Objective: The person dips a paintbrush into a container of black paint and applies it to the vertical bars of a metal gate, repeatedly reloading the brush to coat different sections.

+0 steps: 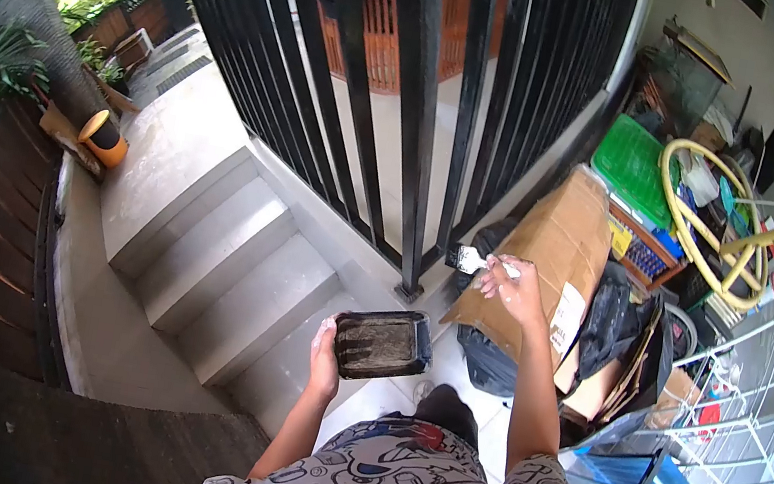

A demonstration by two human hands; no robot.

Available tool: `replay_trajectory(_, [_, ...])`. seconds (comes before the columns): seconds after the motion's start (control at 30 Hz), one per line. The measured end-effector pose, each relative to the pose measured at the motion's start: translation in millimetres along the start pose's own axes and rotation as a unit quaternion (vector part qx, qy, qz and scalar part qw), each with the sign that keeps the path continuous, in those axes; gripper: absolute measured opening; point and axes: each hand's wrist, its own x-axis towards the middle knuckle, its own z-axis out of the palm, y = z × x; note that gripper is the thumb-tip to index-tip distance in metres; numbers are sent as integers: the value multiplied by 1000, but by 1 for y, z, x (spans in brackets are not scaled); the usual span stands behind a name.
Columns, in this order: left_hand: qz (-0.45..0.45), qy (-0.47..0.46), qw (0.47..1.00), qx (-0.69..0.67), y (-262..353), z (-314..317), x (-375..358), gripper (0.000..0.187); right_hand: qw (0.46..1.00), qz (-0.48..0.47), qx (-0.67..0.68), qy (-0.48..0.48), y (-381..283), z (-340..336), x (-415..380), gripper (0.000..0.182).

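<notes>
A dark rectangular tray (382, 347) with a smeared, worn inside is held at its left edge by my left hand (325, 354). My right hand (513, 287) is closed round the handle of a white paintbrush (472, 260), whose dark bristles point left beside the foot of the black metal railing (413, 125). The brush is above and to the right of the tray, apart from it. Whitish marks show on the fingers of both hands.
Grey steps (231, 268) rise at the left. A cardboard box (547, 257), black bags (613, 318), a green lid (634, 170), a yellow steering wheel (703, 226) and a white drying rack (745, 410) crowd the right. An orange pot (103, 139) stands far left.
</notes>
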Motion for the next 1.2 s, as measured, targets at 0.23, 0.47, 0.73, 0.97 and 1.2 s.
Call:
replay_trajectory(0.23, [-4, -5, 1000, -1, -10, 14, 1, 45, 994, -88, 39, 60, -33, -26, 14, 26])
replay_trajectory(0.47, [-11, 44, 996, -76, -7, 46, 11, 46, 976, -204, 64, 41, -65, -37, 65, 29])
replay_trajectory(0.73, [8, 57, 997, -47, -17, 100, 32, 46, 984, -169, 66, 1, -27, -25, 132, 30])
replay_trajectory(0.97, [37, 66, 996, -47, -11, 132, 46, 50, 977, -189, 99, -9, -37, -80, 117, 30])
replay_trajectory(1.2, [-1, 114, 987, -110, -13, 143, 41, 51, 971, -229, 48, -42, -65, -99, 102, 29])
